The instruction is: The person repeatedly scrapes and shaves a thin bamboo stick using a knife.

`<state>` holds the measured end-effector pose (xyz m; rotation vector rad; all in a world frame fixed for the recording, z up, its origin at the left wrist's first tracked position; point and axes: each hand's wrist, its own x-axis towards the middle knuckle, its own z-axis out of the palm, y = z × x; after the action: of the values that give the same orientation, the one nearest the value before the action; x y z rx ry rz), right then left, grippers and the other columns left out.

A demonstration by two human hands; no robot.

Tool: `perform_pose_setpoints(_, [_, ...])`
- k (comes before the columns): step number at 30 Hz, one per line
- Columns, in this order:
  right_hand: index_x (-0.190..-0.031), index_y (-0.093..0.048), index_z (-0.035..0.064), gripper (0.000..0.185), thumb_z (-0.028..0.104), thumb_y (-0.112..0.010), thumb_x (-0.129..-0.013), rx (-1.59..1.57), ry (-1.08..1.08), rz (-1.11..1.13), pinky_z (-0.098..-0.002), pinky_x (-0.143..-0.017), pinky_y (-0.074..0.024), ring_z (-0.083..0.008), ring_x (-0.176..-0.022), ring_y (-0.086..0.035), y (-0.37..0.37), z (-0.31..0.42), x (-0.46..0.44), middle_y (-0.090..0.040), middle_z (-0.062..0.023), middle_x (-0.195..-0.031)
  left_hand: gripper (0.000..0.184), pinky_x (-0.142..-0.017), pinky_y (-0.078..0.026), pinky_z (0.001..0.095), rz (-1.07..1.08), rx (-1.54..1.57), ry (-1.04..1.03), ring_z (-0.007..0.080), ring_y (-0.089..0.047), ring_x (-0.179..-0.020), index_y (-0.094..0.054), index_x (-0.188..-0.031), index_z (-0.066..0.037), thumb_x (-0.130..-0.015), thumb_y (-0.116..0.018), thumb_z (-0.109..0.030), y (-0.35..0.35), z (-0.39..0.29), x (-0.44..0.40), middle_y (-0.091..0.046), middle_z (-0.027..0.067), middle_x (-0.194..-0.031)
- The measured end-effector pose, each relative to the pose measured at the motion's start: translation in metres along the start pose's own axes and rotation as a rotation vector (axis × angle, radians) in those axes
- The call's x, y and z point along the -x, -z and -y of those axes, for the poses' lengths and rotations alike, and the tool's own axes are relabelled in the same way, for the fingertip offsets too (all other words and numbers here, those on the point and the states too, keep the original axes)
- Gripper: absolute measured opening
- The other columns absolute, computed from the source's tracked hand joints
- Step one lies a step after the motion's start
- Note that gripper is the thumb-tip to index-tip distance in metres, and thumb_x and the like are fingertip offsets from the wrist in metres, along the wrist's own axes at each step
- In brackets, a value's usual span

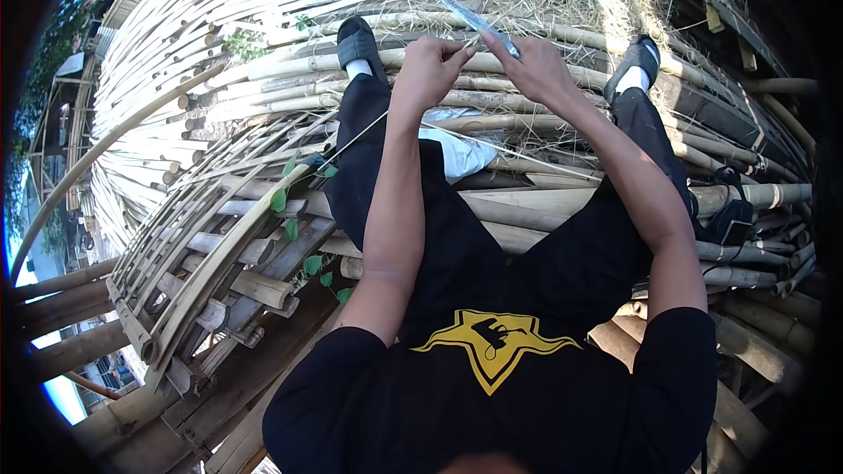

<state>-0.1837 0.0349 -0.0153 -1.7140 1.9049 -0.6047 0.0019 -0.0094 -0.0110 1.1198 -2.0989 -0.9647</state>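
Beyond the white bag (pixel 465 156): one knife (pixel 479 22), gripped in the right hand (pixel 537 70), and one thin strip (pixel 362 133), seemingly pinched in the left hand (pixel 428 70) and reaching left of the bag, best pared with shallow, steady strokes angled away from that hand.

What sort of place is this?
Likely an outdoor bamboo storage or work yard: rows of bamboo poles, scattered straw-like scraps in the sunlight, and green leaves beside the split pieces.
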Motion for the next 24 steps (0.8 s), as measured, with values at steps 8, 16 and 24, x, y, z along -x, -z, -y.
perform_pose_setpoints(8, [-0.069, -0.065, -0.0013, 0.083, 0.073, -0.034, -0.086, 0.015, -0.037, 0.004, -0.0454, -0.062, -0.0489, -0.0342, -0.063, -0.063, 0.001, 0.005, 0.001, -0.059, -0.0177, -0.058, 0.028, -0.052, -0.035, 0.0353, -0.022, -0.067, -0.028, 0.0227, -0.035, -0.051, -0.054, -0.076, 0.007, -0.086, -0.064, -0.017, -0.004, -0.003, 0.000, -0.043, 0.0162, -0.057])
perform_pose_setpoints(16, [-0.052, -0.052, -0.0022, 0.079, 0.067, -0.041, -0.088, -0.218, -0.173, 0.148, -0.0366, -0.038, -0.0408, -0.0225, -0.039, -0.052, 0.002, 0.006, -0.004, -0.048, -0.0089, -0.044, 0.019, -0.055, -0.039, 0.0384, -0.109, -0.128, -0.061, 0.0326, -0.050, -0.055, -0.061, -0.078, 0.005, -0.083, -0.065, -0.012, -0.010, -0.002, 0.001, -0.052, 0.0184, -0.062])
perform_pose_setpoints(24, [-0.046, -0.039, 0.0064, 0.071, 0.061, -0.045, -0.090, -0.477, -0.265, 0.252, -0.0314, -0.033, -0.0286, -0.0129, -0.033, -0.033, -0.003, -0.001, -0.008, -0.032, 0.0000, -0.041, 0.021, -0.053, -0.038, 0.0376, -0.113, -0.118, -0.050, 0.0305, -0.047, -0.051, -0.059, -0.076, 0.005, -0.083, -0.065, -0.014, -0.007, -0.006, 0.001, -0.051, 0.0186, -0.060])
